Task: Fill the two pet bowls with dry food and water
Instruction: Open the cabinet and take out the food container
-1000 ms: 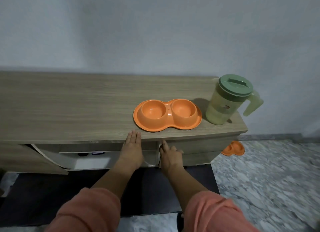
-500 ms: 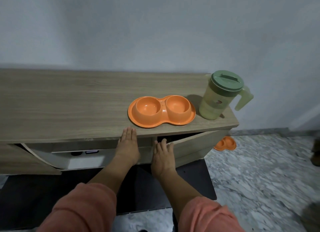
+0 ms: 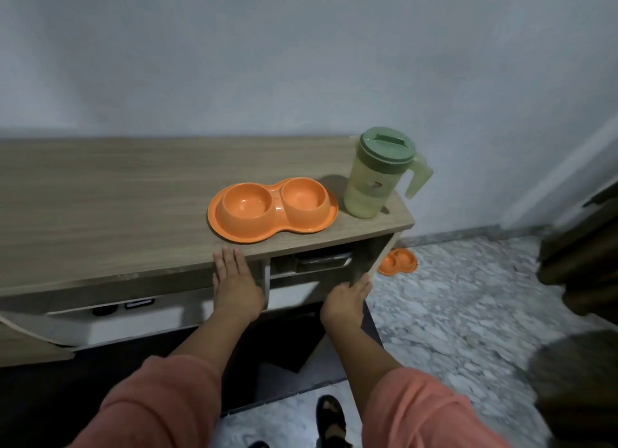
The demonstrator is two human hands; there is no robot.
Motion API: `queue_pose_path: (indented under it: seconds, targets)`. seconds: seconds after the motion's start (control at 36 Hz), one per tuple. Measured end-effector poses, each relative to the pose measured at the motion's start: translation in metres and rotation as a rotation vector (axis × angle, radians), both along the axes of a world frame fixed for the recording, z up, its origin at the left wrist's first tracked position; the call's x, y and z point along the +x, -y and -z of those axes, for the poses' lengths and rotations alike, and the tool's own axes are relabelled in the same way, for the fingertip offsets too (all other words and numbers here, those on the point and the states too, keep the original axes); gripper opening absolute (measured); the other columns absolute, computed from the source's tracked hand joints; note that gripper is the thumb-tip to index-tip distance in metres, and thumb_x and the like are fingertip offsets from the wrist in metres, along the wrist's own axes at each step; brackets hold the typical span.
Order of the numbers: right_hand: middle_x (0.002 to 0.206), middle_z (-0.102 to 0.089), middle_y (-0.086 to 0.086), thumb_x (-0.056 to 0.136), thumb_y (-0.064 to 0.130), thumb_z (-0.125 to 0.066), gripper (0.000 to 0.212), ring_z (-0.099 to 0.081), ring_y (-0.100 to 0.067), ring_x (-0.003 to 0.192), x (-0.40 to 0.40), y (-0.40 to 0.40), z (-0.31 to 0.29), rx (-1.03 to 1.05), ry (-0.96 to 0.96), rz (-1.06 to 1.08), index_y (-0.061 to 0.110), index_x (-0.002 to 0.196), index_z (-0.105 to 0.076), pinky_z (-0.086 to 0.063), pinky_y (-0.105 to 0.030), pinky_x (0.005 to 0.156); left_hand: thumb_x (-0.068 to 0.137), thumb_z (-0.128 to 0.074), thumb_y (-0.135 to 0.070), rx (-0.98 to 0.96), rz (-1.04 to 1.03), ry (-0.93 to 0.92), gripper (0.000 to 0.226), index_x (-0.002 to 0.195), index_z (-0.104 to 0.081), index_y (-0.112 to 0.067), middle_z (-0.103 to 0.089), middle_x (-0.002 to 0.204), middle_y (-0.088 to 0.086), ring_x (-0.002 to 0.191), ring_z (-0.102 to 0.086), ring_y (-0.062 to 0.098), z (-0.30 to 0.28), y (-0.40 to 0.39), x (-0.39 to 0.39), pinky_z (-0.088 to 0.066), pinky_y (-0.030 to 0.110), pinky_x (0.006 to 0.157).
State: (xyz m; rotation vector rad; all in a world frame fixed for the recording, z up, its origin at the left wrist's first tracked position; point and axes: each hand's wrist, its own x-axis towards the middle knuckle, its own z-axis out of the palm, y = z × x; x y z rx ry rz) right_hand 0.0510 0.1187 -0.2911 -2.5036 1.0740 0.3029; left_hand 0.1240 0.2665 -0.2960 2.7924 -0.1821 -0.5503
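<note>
Your left hand (image 3: 235, 285) lies flat against the front edge of the wooden cabinet (image 3: 117, 196), fingers straight and together, tips reaching onto the top. It holds nothing.

Your right hand (image 3: 346, 302) is at the free edge of the cabinet door (image 3: 381, 258). Fingers are curled round that edge, gripping it. The door stands swung out toward you, hinged at the cabinet's right end.

Behind the open door: a shelf with a dark metal tray or tin (image 3: 321, 260) on it. Contents cannot be made out.

The orange double pet bowl (image 3: 272, 208) sits on the cabinet top near the front edge, just beyond your left fingertips and apart from them. Both cups look empty.

The green pitcher (image 3: 378, 175) stands upright just right of the bowl, at the right end of the top, lid on, handle pointing right. A pale fill shows through the lower part of its wall.

A second orange double bowl (image 3: 398, 262) lies on the marble floor (image 3: 468, 313) past the cabinet's right end, near the wall.

Further left, another cabinet door (image 3: 33, 344) hangs open.

Orange sleeves (image 3: 160, 404) cover both forearms. A black sandal (image 3: 331, 417) shows at the bottom.
</note>
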Motion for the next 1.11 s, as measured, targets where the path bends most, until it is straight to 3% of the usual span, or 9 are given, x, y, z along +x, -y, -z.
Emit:
queue_pose_path:
  seconds: [0.11,0.25,0.5,0.64,0.89,1.03,1.11]
  targets:
    - [0.154,-0.015,-0.031,0.097,0.003,-0.027,0.051,0.0,-0.045,0.145,-0.007,0.026,0.018,-0.118,-0.11,0.017,-0.014,0.144,-0.02,-0.003,-0.047,0.12,0.095,-0.044,-0.024,-0.022,-0.005,-0.003,0.085,0.15,0.016,-0.001,0.025,0.157,0.017,0.145,0.024,0.033,0.001,0.008,-0.003,0.001,0.043,0.12]
    - [0.158,0.002,-0.024,0.098,-0.004,-0.019,0.053,0.0,-0.037,0.147,-0.025,0.051,0.02,-0.087,-0.115,0.141,-0.009,0.148,-0.003,-0.016,-0.038,0.12,0.095,-0.045,-0.025,-0.03,-0.03,0.01,0.086,0.15,0.015,-0.001,0.025,0.156,0.018,0.145,0.024,0.033,0.003,0.016,-0.005,0.0,0.042,0.12]
    - [0.16,0.01,-0.016,0.1,0.008,-0.024,0.06,0.007,-0.032,0.148,-0.041,0.091,0.022,-0.085,-0.124,0.229,-0.002,0.15,0.008,-0.006,-0.039,0.121,0.095,-0.045,-0.022,-0.039,-0.046,0.064,0.084,0.151,0.016,-0.003,0.025,0.157,0.014,0.145,0.024,0.031,0.013,0.03,-0.012,0.0,0.042,0.12]
    - [0.159,0.015,-0.015,0.095,0.015,-0.038,0.074,0.01,-0.032,0.148,-0.054,0.117,0.024,-0.093,-0.139,0.181,0.0,0.15,0.01,-0.004,-0.04,0.12,0.095,-0.046,-0.02,-0.047,-0.077,0.093,0.084,0.151,0.014,-0.003,0.023,0.158,0.013,0.146,0.022,0.03,0.015,0.036,-0.015,0.0,0.043,0.121]
    - [0.159,0.01,-0.018,0.095,0.021,-0.043,0.078,0.009,-0.034,0.148,-0.077,0.156,0.027,-0.154,-0.082,0.082,-0.001,0.15,0.009,-0.003,-0.04,0.121,0.096,-0.046,-0.023,-0.04,-0.129,0.086,0.083,0.152,0.012,-0.008,0.023,0.159,0.007,0.147,0.022,0.025,0.012,0.038,-0.015,0.0,0.043,0.121]
    - [0.159,0.01,-0.018,0.095,0.036,-0.043,0.084,0.01,-0.03,0.148,-0.081,0.164,0.029,-0.242,0.041,-0.094,-0.001,0.15,0.008,0.001,-0.036,0.12,0.094,-0.046,-0.019,-0.163,-0.246,0.167,0.08,0.153,0.006,-0.008,0.016,0.161,0.007,0.148,0.018,0.023,0.017,0.053,-0.027,-0.002,0.042,0.122]
    - [0.16,0.012,-0.01,0.097,0.034,-0.04,0.078,0.014,-0.02,0.148,-0.074,0.159,0.041,-0.166,0.214,-0.262,0.004,0.152,0.006,0.004,-0.029,0.119,0.096,-0.045,-0.017,-0.268,-0.309,0.278,0.073,0.153,-0.001,-0.005,0.012,0.161,0.009,0.149,0.013,0.024,0.03,0.067,-0.04,-0.004,0.038,0.123]
